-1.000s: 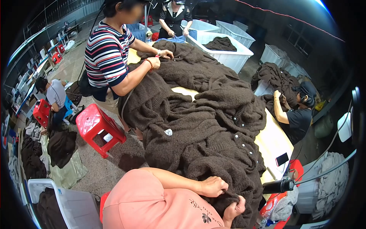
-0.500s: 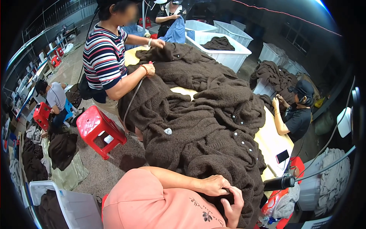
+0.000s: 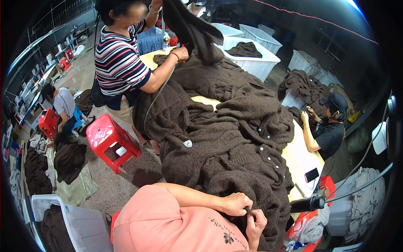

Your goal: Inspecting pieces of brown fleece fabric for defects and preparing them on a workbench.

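Note:
A big heap of dark brown knitted cardigans (image 3: 226, 138) with pale buttons covers a long yellow table (image 3: 300, 157). My left hand (image 3: 235, 204) and my right hand (image 3: 257, 222) meet at the near end of the heap, both pinching a small fold of a brown cardigan (image 3: 268, 197) between the fingertips. My salmon-pink shirt fills the lower edge below them. Across the heap, a person in a striped shirt (image 3: 119, 63) holds another brown garment (image 3: 191, 29) up high with one arm.
A red plastic stool (image 3: 110, 140) stands on the floor left of the table. White bins (image 3: 252, 56) with brown knitwear stand at the back, another white bin (image 3: 79, 229) at lower left. A seated person in black (image 3: 329, 126) works at the right, another sits far left.
The person in the striped shirt has raised a brown garment from the heap into the air. My hands have closed together on the fold of the cardigan.

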Action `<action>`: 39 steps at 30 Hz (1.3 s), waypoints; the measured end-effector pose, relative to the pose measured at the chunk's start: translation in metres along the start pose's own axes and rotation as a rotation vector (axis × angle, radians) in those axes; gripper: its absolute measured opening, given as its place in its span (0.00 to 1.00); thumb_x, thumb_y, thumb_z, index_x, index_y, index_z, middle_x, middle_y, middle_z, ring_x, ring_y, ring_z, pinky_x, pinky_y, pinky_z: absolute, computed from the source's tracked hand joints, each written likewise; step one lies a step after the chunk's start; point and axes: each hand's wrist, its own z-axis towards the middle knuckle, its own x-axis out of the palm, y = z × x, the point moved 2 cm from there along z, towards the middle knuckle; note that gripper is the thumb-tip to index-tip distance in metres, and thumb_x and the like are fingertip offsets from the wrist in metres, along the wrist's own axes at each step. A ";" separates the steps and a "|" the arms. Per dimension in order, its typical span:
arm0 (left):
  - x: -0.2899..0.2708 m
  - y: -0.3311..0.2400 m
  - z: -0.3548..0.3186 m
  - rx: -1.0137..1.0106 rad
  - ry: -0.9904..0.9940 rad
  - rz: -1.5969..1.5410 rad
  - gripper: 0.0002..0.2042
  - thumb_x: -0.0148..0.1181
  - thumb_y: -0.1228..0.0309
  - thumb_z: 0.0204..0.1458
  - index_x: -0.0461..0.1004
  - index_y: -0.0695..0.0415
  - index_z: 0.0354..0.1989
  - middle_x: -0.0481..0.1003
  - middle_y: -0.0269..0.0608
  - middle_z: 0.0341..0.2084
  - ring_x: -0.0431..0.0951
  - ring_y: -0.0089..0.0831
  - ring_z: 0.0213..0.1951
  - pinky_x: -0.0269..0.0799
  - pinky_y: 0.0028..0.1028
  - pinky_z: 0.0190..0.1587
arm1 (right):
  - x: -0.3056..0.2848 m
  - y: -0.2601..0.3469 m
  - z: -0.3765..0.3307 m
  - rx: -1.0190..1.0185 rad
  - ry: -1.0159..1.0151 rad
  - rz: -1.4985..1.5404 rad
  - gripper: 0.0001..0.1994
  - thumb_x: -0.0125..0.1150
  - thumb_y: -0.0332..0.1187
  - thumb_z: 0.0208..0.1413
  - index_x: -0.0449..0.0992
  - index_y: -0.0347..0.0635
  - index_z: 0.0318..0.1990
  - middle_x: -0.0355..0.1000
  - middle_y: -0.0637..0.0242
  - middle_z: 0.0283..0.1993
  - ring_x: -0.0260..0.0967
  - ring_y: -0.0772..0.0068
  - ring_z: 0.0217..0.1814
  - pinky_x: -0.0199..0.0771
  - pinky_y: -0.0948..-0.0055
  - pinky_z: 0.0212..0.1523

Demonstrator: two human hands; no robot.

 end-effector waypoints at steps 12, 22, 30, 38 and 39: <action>0.001 0.004 0.010 -0.060 -0.023 -0.206 0.08 0.54 0.75 0.32 0.74 0.65 0.22 0.73 0.51 0.17 0.75 0.42 0.23 0.68 0.36 0.26 | 0.000 0.000 0.001 -0.110 -0.076 -0.086 0.05 0.51 0.17 0.40 0.68 0.35 0.26 0.65 0.57 0.23 0.64 0.60 0.21 0.63 0.69 0.22; -0.017 0.017 0.030 -0.219 -0.022 -0.550 0.07 0.60 0.74 0.42 0.77 0.65 0.28 0.76 0.35 0.21 0.72 0.17 0.26 0.69 0.22 0.29 | -0.022 -0.021 0.007 0.052 -0.216 -0.085 0.15 0.61 0.22 0.38 0.69 0.34 0.38 0.67 0.58 0.36 0.65 0.65 0.37 0.67 0.72 0.39; -0.026 0.014 0.031 -0.331 -0.056 -0.937 0.05 0.54 0.81 0.48 0.75 0.64 0.32 0.77 0.36 0.28 0.75 0.20 0.29 0.70 0.20 0.34 | -0.041 -0.028 -0.060 0.366 0.043 -0.061 0.15 0.65 0.26 0.37 0.71 0.31 0.36 0.70 0.56 0.34 0.69 0.57 0.37 0.68 0.72 0.39; -0.034 -0.002 0.036 -0.253 0.017 -1.097 0.05 0.52 0.79 0.50 0.74 0.64 0.33 0.76 0.39 0.30 0.75 0.21 0.31 0.72 0.22 0.37 | -0.053 -0.006 -0.077 0.105 -0.629 -0.472 0.11 0.55 0.17 0.43 0.75 0.35 0.36 0.74 0.55 0.35 0.73 0.59 0.35 0.71 0.71 0.36; -0.035 -0.003 0.035 -0.238 0.007 -1.107 0.05 0.52 0.79 0.51 0.73 0.65 0.34 0.76 0.40 0.30 0.75 0.21 0.31 0.72 0.22 0.38 | -0.055 0.003 -0.078 0.067 -0.730 -0.429 0.10 0.55 0.16 0.43 0.74 0.34 0.36 0.74 0.55 0.33 0.73 0.60 0.32 0.71 0.73 0.33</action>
